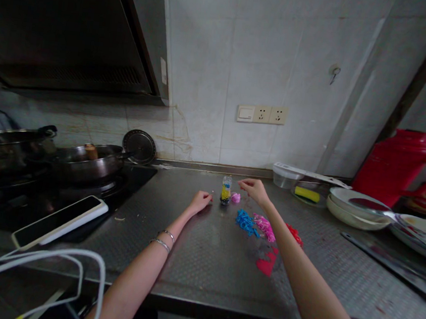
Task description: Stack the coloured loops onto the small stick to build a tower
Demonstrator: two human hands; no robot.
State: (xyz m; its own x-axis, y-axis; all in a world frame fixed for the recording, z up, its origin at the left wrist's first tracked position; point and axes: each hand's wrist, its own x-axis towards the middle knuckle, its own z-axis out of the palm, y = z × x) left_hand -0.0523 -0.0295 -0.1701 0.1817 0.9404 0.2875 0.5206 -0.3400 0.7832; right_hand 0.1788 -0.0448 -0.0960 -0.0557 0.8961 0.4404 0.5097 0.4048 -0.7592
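A small clear jar (226, 191) stands upright on the metal counter, with dark, yellow and blue bits layered inside. To its left, my left hand (201, 201) rests low with curled fingers pinched together; whatever they hold is too small to name. My right hand (255, 189) hovers just right of the jar's mouth, thumb and finger pinched, their contents unclear. Beside the jar's base lies a small pinkish-purple object (235, 197), perhaps its lid. Loose piles of blue bands (246, 222), pink bands (265, 227) and red bands (295, 234) lie nearer, the red partly hidden by my right forearm.
A flat red piece (266, 263) lies by my right forearm. Pans (86, 166) sit on the stove at left, near a white-edged phone-like device (59, 222) and white cables (100, 274). Bowls (357, 215), a yellow sponge (307, 194), a knife (392, 267) and a red thermos (399, 164) occupy the right.
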